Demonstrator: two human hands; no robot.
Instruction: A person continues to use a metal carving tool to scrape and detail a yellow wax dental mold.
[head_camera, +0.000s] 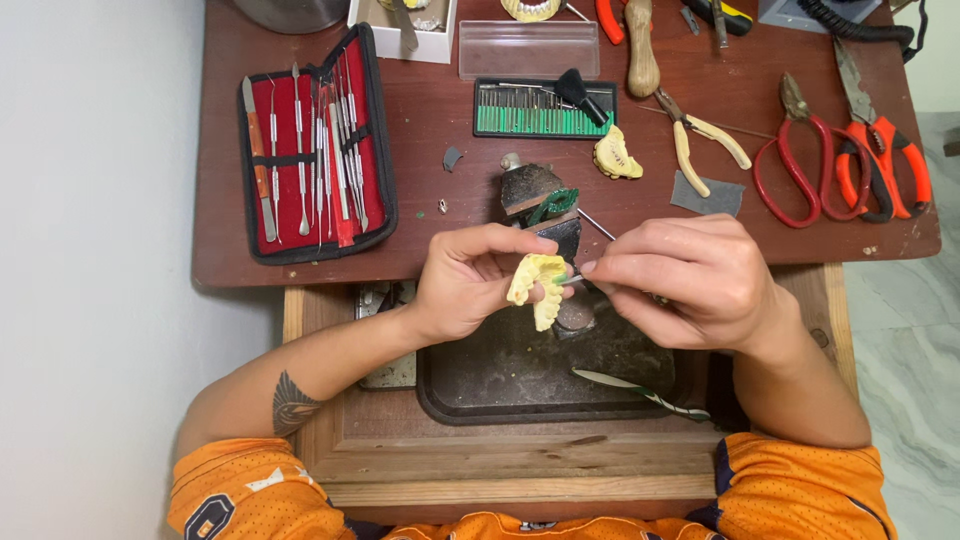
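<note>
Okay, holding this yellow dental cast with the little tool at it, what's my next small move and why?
Probably ease the thin tool along the yellow cast: the left hand already grips it, and the right hand has the tip at its edge.

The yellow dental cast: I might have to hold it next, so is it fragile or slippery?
The yellow dental cast looks rigid and plaster-like, so probably brittle if dropped. Its matte, ridged surface likely grips well; the left hand pinches it by fingertips alone, suggesting it is light.

Left hand (470, 280) grips yellow dental cast (537, 287); right hand (690, 285) presses thin metal tool (573, 279) against it, above dark tray (520, 385).
</note>
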